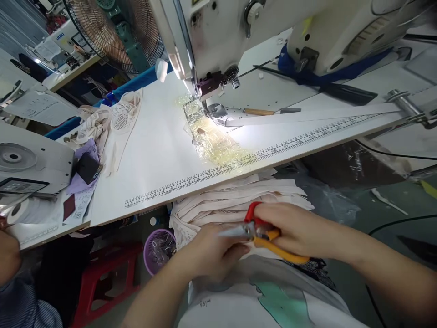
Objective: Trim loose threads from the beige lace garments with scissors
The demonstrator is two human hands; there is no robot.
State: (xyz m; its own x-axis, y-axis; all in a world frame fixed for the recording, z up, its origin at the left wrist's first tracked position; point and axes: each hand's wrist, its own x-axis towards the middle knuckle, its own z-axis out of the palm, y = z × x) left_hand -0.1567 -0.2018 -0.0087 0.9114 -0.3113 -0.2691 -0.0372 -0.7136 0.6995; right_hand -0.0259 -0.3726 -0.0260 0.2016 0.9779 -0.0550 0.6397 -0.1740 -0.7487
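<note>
At the far left edge, one other person's elbow and striped sleeve (20, 300) show. One red stool (102, 278) stands on the floor. One small purple basket (159, 248) sits just beside it, under the worktop (153, 150). One fan (116, 32) stands at the back left. One pile of lace pieces (112, 118) lies on the left of the worktop.

One stack of pale cloth strips (235, 196) lies on the lap, just under the worktop edge. The left hand (211, 255) is curled shut and pinches cloth at the near end of the stack. One pair of snips (262, 237), red and yellow, is in the right hand (293, 228), which is closed around the handles. The grey tip points left and touches the left hand's fingers. Both hands sit close together.

One sewing machine (239, 36) stands above, with one patch of clear yellow tape (215, 141) under its needle.
</note>
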